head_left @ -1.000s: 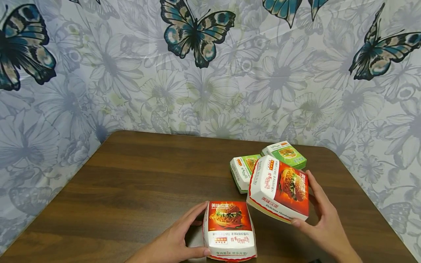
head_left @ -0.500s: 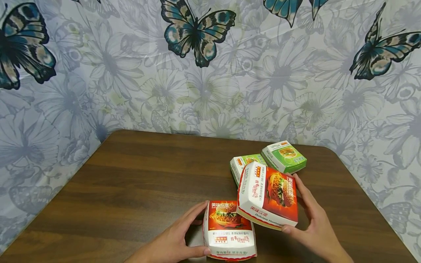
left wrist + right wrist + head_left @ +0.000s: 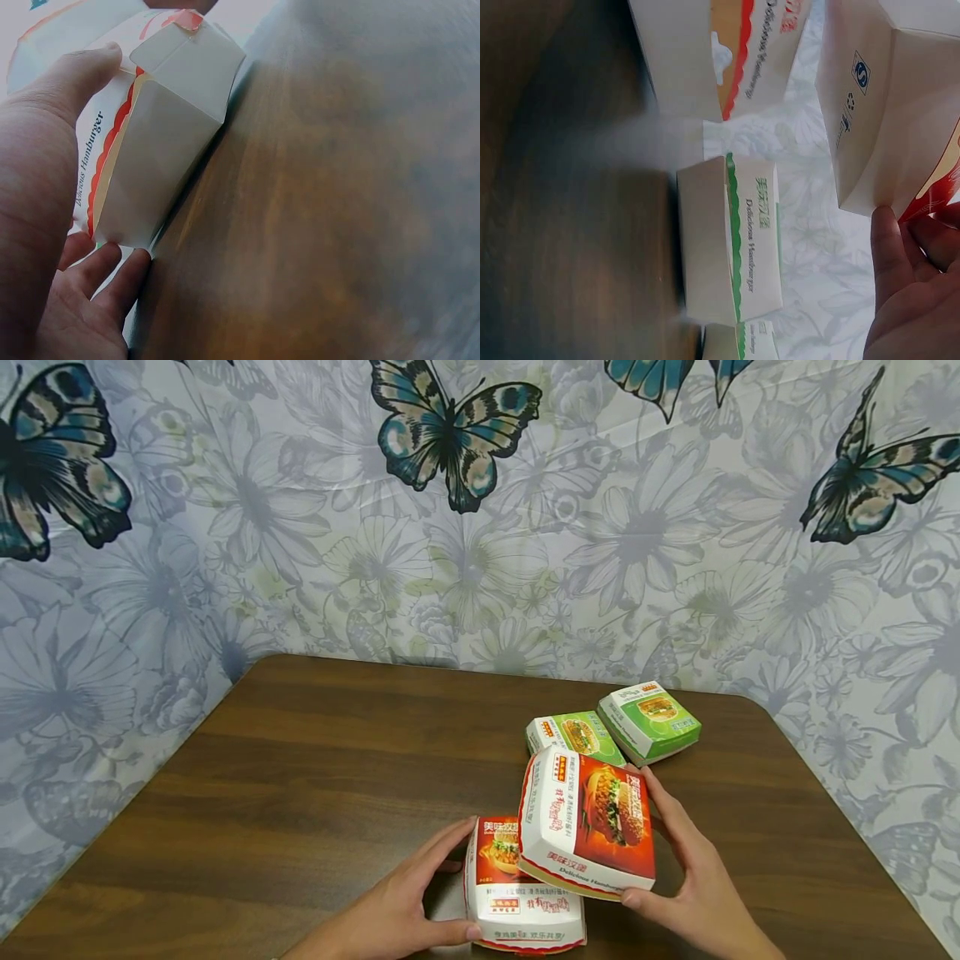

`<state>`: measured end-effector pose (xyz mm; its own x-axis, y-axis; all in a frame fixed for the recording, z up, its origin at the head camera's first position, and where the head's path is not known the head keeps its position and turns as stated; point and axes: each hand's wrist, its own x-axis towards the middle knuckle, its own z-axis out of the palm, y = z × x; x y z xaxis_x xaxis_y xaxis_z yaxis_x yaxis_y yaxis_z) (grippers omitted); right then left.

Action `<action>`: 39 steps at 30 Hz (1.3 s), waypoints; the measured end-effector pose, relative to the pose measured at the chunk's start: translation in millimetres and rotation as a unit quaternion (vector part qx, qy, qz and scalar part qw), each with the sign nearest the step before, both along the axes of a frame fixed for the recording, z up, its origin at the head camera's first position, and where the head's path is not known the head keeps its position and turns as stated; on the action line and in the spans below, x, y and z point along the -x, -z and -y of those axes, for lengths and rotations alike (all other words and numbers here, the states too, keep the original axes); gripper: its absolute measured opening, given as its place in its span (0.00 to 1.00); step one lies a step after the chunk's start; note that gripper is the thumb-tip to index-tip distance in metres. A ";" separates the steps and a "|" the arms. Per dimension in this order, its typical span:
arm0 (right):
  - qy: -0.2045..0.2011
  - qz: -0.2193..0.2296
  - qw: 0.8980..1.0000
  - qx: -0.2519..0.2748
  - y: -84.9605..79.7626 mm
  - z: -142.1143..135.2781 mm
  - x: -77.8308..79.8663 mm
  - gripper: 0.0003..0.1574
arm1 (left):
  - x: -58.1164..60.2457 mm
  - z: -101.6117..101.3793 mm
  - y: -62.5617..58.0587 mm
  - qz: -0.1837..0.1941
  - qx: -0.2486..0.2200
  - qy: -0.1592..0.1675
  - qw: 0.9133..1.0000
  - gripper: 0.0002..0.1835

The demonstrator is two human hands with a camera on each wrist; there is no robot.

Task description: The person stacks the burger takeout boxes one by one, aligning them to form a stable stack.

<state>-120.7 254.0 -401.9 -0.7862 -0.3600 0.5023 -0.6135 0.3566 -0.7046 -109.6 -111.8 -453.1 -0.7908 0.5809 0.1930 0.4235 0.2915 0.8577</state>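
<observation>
My left hand (image 3: 397,893) grips the left side of a red-and-white hamburger box (image 3: 525,914) standing on the table. In the left wrist view the thumb lies along this box's (image 3: 161,161) upper side and the fingers at its lower end. A second red-and-white hamburger box (image 3: 588,827) is tilted in my right hand (image 3: 697,872), thumb at its near corner and fingers at its far right side. From the head it covers the first box's upper right part. In the right wrist view this held box (image 3: 885,112) is off the table; any contact between the boxes cannot be told.
Two green-and-white hamburger boxes stand behind: one (image 3: 581,735) partly hidden by the raised red box, the other (image 3: 652,718) farther right. The brown wooden table (image 3: 315,760) reaches back to a hanging cloth (image 3: 480,585) printed with butterflies and flowers.
My right hand has carried its red hamburger box left and toward me, over the other red box. More of the green boxes shows now. The left hand stays in place on its box.
</observation>
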 end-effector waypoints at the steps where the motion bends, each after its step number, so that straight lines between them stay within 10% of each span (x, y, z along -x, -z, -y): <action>1: 0.000 0.002 1.000 -0.004 1.1 0.8 -0.4 0.78 | -0.1 0.0 -0.3 0.000 0.001 0.000 1.000 0.53; 39: -0.099 0.045 0.993 -0.036 7.3 23.5 -7.6 0.69 | 0.7 -0.8 -0.6 -0.011 -0.009 0.003 1.000 0.55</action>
